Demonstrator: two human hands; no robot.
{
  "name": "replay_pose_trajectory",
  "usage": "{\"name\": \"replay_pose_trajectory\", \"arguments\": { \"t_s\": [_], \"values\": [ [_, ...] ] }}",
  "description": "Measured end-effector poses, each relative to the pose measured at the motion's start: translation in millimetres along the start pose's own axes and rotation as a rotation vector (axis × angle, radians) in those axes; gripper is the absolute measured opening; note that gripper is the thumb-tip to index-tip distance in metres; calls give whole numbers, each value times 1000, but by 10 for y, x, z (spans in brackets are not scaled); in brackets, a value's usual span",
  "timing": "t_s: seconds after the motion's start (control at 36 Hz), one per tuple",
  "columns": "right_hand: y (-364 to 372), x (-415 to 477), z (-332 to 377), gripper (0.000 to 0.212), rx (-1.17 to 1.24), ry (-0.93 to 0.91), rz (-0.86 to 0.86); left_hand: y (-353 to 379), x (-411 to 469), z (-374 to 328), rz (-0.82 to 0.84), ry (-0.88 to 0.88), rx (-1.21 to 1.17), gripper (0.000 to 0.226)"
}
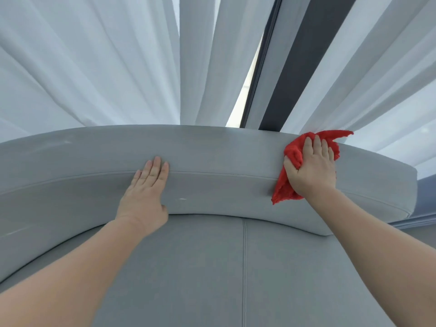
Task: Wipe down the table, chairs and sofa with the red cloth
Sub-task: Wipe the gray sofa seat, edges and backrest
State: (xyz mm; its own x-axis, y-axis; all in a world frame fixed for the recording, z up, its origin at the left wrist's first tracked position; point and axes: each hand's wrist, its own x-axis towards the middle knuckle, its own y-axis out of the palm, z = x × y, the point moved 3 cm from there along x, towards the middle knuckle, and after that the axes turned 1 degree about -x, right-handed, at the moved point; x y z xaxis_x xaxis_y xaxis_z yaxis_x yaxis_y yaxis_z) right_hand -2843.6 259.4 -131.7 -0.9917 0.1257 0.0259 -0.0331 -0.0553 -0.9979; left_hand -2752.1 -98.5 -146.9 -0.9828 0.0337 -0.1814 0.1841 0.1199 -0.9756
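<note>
Nearest us, our two bare forearms reach out over the grey seat (212,267) of the sofa, which has a single stitched seam running down its middle. Past the seat rises the curved backrest (212,147). Our left hand (145,194) lies flat on its front face near the middle, fingers straight and together with their tips on the piping seam, holding nothing. We judge it is there to brace us as we lean in.

Toward the right end of the backrest, our right hand (311,168) presses the red cloth (282,192) against the upholstery. The fingers are spread over the cloth toward the top edge. The thumb seems to gather a fold, though the bunching partly hides it. Spreading the palm would put more cloth on the fabric, and the pinch would keep it from slipping. One corner of the cloth pokes past the top edge, and another hangs below the wrist.

Behind the backrest hang several white curtain (82,67) folds, parted round one dark window frame (306,55).

We count one sofa, one cloth and two hands. No table or chairs are in view.
</note>
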Motion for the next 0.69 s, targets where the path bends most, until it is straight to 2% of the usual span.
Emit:
{"name": "replay_pose_trajectory", "arguments": {
  "t_s": [0.33,0.53,0.69],
  "values": [
    [18,-22,785,91,2,-69,10,20,22,52,53,23,-57,97],
    [54,-39,1342,96,34,-173,15,56,75,102,56,43,-69,97],
    [55,-65,1700,91,38,-261,22,102,75,127,32,71,-87,100]
  ]
}}
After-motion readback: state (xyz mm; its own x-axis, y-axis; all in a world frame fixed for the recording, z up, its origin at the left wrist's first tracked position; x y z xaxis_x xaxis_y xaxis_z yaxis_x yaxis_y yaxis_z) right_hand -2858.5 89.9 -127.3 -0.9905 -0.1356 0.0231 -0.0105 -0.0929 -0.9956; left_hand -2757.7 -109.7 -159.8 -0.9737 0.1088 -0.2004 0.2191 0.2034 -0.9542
